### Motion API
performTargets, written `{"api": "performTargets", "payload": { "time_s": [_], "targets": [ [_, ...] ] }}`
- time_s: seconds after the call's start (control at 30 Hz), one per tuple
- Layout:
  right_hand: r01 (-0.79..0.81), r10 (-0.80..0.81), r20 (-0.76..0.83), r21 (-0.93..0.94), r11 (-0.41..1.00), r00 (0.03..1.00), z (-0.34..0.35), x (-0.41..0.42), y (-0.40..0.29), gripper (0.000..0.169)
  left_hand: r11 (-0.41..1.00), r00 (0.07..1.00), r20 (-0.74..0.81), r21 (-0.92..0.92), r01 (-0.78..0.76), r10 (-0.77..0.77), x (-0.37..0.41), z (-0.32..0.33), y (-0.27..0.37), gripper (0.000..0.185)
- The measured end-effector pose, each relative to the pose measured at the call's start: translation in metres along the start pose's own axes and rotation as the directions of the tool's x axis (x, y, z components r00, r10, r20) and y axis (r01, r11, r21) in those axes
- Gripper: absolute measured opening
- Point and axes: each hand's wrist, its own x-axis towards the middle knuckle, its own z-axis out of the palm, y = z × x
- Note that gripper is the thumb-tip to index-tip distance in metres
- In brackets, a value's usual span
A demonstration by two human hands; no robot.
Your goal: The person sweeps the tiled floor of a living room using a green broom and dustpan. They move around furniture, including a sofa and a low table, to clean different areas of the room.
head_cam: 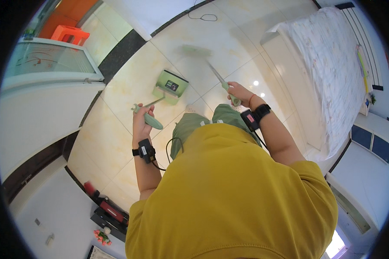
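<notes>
My left hand (142,118) grips the pale green handle of a long-handled dustpan (171,84). The pan, green with a dark front edge and a label, is at the floor ahead of that hand. In my right hand (241,94) is the green grip of a broom (196,50). Its thin metal shaft runs forward to a green head, which is blurred and lies ahead of the dustpan, apart from it. Whether the bristles touch the tiles cannot be made out.
Glossy tiles (116,149) surround my feet. On the right stands a bed (317,71) with a floral cover. A glass-panelled door (52,60) and an orange plastic stool (70,34) are at the upper left. A thin cable (202,18) lies by the far wall.
</notes>
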Motion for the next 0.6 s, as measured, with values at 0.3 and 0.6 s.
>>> {"api": "performTargets", "payload": {
  "time_s": [0.3, 0.6],
  "targets": [
    [-0.085, 0.093, -0.114, 0.069, 0.994, 0.989, 0.053, -0.086, 0.053, 0.051, 0.98, 0.969, 0.148, 0.065, 0.188, -0.195, -0.006, 0.002, -0.01, 0.039],
    [0.035, 0.008, -0.089, 0.465, 0.884, 0.996, 0.092, -0.156, 0.101, 0.023, 0.955, 0.949, 0.157, 0.164, 0.247, -0.272, -0.003, -0.016, -0.023, 0.045]
  ]
}}
